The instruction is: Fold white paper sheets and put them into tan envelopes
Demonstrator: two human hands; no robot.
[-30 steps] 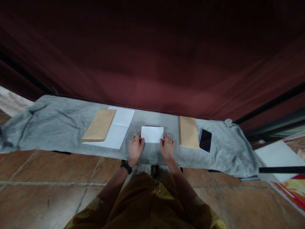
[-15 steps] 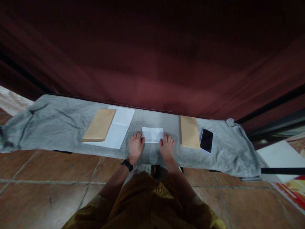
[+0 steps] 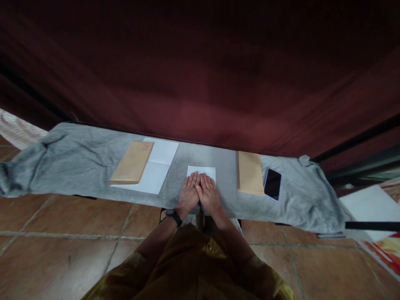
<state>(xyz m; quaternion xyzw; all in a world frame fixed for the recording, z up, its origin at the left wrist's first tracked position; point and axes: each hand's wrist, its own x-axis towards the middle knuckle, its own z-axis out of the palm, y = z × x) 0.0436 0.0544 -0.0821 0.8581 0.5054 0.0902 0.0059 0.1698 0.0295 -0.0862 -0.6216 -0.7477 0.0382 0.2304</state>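
Observation:
A small folded white paper (image 3: 201,169) lies on the grey cloth in front of me, its far strip showing beyond my fingertips. My left hand (image 3: 188,193) rests flat on its left part, fingers stretched forward. Beside it, my right hand (image 3: 208,194) lies flat on the right part, the two hands touching or nearly so at the middle. The near edge of the paper is hidden under my palms. Neither hand grips anything. A dark watch sits on my left wrist.
Left of me, brown envelopes (image 3: 133,161) lie partly over creased white sheets (image 3: 159,166). To the right are another stack of brown envelopes (image 3: 251,173) and a phone (image 3: 273,184). Grey cloth (image 3: 78,162) covers the narrow table, with a dark red surface (image 3: 200,104) behind it.
Both hands have moved inward from the paper's left and right edges to its middle. Their fingers, earlier bent at the edges, now lie stretched flat on the paper.

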